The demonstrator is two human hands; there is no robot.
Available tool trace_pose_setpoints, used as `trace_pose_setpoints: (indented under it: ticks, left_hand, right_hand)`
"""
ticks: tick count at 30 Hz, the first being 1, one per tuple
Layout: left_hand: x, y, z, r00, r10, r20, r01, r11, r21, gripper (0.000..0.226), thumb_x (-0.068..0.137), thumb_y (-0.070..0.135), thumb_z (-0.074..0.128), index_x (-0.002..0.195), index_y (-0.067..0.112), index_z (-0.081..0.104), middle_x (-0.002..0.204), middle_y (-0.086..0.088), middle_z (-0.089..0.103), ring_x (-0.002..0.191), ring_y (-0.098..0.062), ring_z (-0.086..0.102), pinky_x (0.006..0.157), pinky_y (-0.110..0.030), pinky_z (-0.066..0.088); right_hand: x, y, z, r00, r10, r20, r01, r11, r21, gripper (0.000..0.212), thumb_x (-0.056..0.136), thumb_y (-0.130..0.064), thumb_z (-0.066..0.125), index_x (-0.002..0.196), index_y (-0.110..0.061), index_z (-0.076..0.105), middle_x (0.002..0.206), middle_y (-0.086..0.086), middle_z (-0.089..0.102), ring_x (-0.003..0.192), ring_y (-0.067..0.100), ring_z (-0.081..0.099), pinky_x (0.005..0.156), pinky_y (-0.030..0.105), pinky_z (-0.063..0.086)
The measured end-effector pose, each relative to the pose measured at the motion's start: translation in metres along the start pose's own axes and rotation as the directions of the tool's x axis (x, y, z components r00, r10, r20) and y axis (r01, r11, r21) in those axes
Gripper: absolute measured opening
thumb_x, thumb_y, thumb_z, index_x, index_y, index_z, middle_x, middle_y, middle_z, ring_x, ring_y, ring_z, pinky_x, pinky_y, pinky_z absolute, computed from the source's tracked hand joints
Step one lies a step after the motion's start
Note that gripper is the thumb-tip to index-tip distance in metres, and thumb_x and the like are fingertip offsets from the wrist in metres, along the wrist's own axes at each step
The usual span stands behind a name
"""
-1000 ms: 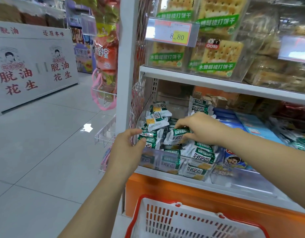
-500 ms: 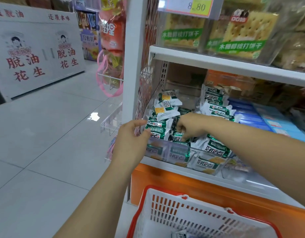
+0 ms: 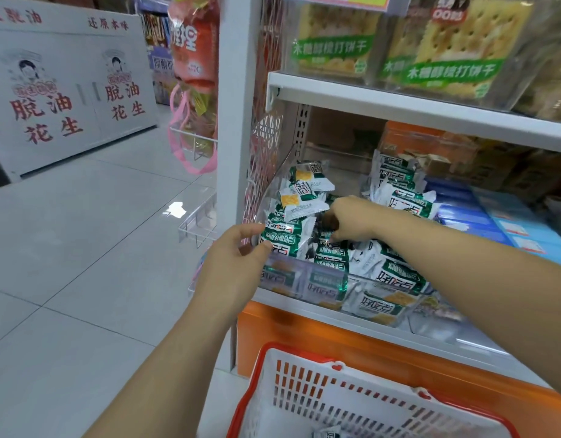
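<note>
The right hand (image 3: 355, 216) was extended into the clear shelf bin (image 3: 304, 276), with its fingers curled down and gripping a green-and-white snack packet (image 3: 331, 248) in the pile. The left hand (image 3: 238, 257) sat at the bin's left front corner, fingers apart, touching a second packet (image 3: 282, 238). A basket (image 3: 351, 403) stood below.

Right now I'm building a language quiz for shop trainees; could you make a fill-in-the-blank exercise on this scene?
The right hand reaches into a pile of green-and-white ___. The cracker packs sit on the shelf ___ that pile. The white basket has a ___ rim.
Missing: packets; above; red.
</note>
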State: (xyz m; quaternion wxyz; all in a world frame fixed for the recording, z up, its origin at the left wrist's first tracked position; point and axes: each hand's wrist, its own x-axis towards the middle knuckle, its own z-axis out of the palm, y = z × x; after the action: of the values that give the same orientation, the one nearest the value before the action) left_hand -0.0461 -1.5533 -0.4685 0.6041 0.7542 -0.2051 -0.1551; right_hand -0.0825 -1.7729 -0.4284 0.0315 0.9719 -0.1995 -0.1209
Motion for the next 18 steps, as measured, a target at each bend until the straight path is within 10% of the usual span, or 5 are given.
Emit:
trace_pose_setpoints:
  ticks: [9,13,18]
  left_hand:
    - [0.0022,-0.0032,0.0013,1.000,-0.007,0.001,0.007,1.000,0.003,0.025,0.095,0.024,0.056,0.117,0.035,0.059,0.120,0.010,0.055,0.109,-0.008,0.052,0.082,-0.025,0.045]
    - [0.0015,-0.0020,0.0008,1.000,-0.007,0.005,0.007,1.000,0.007,0.026,0.094,0.024,0.057,0.117,0.035,0.059,0.111,0.015,0.053,0.104,-0.005,0.051,0.068,-0.015,0.038]
    - [0.0028,-0.0023,0.0001,1.000,-0.014,0.008,0.014,1.000,0.006,0.026,0.093,0.025,0.058,0.116,0.037,0.060,0.113,0.015,0.054,0.103,-0.006,0.052,0.085,-0.026,0.038]
  right_hand:
    - [0.0037,-0.0052,0.0035,0.999,0.035,0.040,-0.032,0.996,-0.088,0.053,0.085,-0.022,0.070,0.061,-0.017,0.023,0.060,0.001,0.040,0.053,0.012,0.038,0.045,0.024,0.031]
    - [0.0055,-0.0061,0.0075,0.997,0.047,0.063,-0.036,0.984,-0.176,0.038,0.088,-0.023,0.064,0.066,-0.013,0.034,0.066,0.000,0.043,0.068,0.021,0.048,0.056,0.027,0.039]
    - [0.0099,0.0010,0.0021,0.996,0.048,0.074,-0.038,0.991,-0.128,0.036,0.082,-0.025,0.070,0.062,-0.010,0.044,0.057,0.002,0.043,0.052,0.018,0.040,0.048,0.027,0.034]
